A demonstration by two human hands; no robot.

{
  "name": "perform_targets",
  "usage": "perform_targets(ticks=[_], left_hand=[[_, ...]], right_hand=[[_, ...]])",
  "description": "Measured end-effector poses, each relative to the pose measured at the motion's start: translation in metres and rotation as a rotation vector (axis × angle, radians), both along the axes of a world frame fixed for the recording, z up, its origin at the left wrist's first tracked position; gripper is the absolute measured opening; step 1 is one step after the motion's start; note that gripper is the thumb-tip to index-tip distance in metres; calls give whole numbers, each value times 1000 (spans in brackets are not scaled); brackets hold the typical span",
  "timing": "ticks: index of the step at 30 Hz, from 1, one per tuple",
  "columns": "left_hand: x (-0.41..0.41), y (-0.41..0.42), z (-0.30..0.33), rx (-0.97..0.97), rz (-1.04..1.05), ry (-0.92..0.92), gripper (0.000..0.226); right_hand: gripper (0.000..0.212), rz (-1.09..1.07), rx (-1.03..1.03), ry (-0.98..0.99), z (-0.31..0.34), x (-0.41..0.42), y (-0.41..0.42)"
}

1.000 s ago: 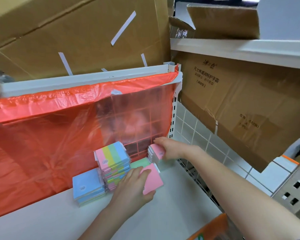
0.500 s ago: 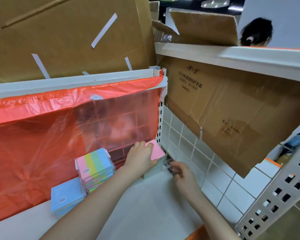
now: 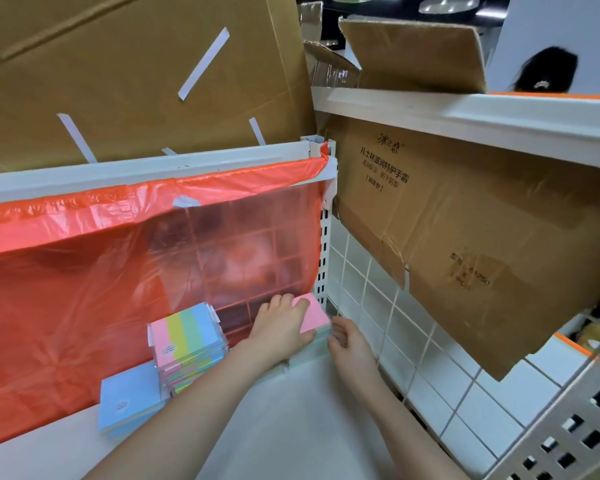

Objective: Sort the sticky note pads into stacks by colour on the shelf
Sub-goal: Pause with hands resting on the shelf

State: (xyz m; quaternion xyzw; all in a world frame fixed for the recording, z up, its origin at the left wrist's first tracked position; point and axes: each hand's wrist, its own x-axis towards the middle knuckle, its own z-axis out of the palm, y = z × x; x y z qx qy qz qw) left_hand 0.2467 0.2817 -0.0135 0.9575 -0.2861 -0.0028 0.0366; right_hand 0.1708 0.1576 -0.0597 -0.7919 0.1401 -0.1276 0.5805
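Nearest, a blue pad point(image 3: 129, 408) lies flat on the shelf point(image 3: 312, 420); behind it stands the striped stack point(image 3: 187, 344). Farther, in the back right corner, the pink pad point(image 3: 312, 317) tops a stack, its corner pointing at the upright. The left hand point(image 3: 278, 327) presses flat on it; the right hand point(image 3: 349, 344), fingers curled, touches the stack's right edge.

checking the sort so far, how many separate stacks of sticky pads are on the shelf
3. A blue stack sits furthest left, a rainbow-striped stack beside it, and a pink-topped stack in the back corner under the left hand. The arms may hide more.
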Motion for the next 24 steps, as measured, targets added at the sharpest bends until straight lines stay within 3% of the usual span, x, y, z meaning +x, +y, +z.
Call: perform_targets(ticks=[11, 14, 18, 24], left_hand=[[-4, 2, -6, -68, -23, -16, 60], [-12, 6, -5, -123, -21, -100, 55], [-32, 24, -1, -347, -51, -326, 36], [-85, 66, -23, -401, 32, -377, 27]], right_hand=[[40, 2, -66, -23, 3, 2, -1], [35, -71, -45, -65, 4, 0, -1], [28, -231, -32, -180, 2, -9, 2], [25, -69, -78, -301, -2, -44, 36]])
